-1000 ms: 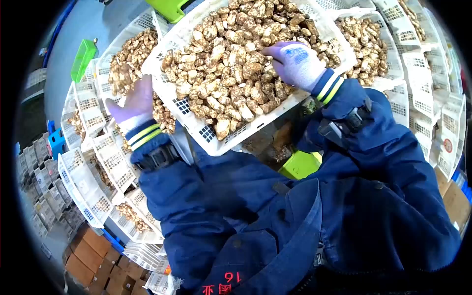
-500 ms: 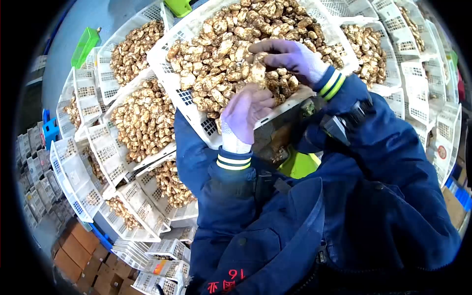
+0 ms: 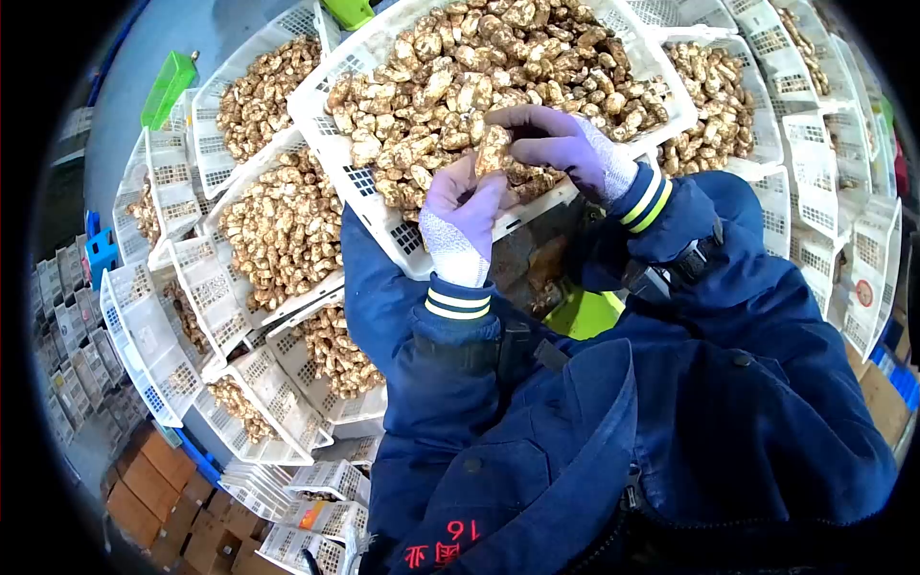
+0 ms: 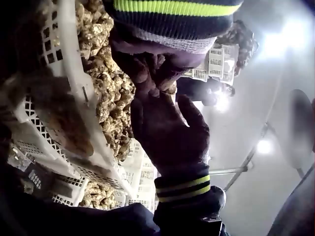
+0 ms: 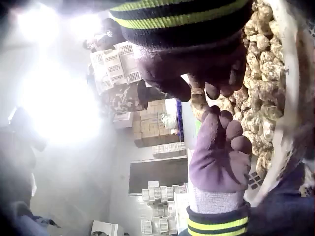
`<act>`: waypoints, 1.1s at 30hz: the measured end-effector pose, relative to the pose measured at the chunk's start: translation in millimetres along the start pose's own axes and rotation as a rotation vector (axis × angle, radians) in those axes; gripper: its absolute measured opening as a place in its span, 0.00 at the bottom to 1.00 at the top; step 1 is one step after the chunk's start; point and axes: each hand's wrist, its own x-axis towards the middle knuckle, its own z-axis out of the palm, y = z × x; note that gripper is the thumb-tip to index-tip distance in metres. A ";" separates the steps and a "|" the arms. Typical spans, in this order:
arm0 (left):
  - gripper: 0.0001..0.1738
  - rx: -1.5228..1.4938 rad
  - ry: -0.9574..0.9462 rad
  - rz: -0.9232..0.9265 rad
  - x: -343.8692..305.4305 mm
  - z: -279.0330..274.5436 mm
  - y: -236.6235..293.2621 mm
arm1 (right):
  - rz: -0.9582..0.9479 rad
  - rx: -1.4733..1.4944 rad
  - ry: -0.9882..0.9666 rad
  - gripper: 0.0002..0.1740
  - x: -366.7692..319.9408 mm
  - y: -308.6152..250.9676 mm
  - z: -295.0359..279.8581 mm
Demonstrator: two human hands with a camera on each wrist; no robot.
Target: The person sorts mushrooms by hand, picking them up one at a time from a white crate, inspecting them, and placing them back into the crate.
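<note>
A big white crate (image 3: 383, 216) heaped with brown mushrooms sits in front of me. Just above its near rim, my two purple-gloved hands meet on one mushroom (image 3: 494, 150). My right hand (image 3: 517, 129) curls over it from the right, and my left hand (image 3: 479, 182) pinches it from below. In the left wrist view the left hand (image 4: 150, 73) meets the right hand (image 4: 165, 128) beside the crate (image 4: 74, 93). The right wrist view shows the right hand (image 5: 209, 81) above the left hand (image 5: 221, 147), with the mushroom (image 5: 199, 103) between them.
More white crates of mushrooms (image 3: 278, 225) ring the big one at left and at right (image 3: 714, 96). Empty white crates (image 3: 144, 335) stack at far left. A green crate (image 3: 168, 89) lies far left, a green bin (image 3: 585, 314) below, and cardboard boxes (image 3: 158, 498) at bottom left.
My left hand came in from the crates at left to the middle. My right hand lifted one mushroom off the heap, and both hands now hold it, a little nearer to me.
</note>
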 end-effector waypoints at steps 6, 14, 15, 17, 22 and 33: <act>0.17 0.349 0.046 0.228 6.0 0.8 -15.9 | 0.179 0.271 0.038 0.26 3.2 13.1 6.1; 0.20 -0.388 -0.239 -0.293 5.2 -0.7 -5.5 | 0.066 0.289 -0.077 0.23 10.5 27.7 -5.1; 0.19 -0.263 -0.243 -0.314 3.1 1.9 -1.7 | -0.040 0.145 -0.094 0.24 9.6 21.8 -3.9; 0.17 -0.187 -0.210 -0.269 2.5 -1.9 0.4 | -0.066 0.064 -0.097 0.24 9.6 17.0 -8.6; 0.14 -0.403 0.269 0.013 11.4 -23.5 29.6 | -0.090 -0.480 0.285 0.23 25.7 22.7 -44.8; 0.23 -0.441 -0.121 -0.238 22.4 -26.2 3.2 | -0.113 -1.599 0.022 0.19 114.6 36.6 -14.8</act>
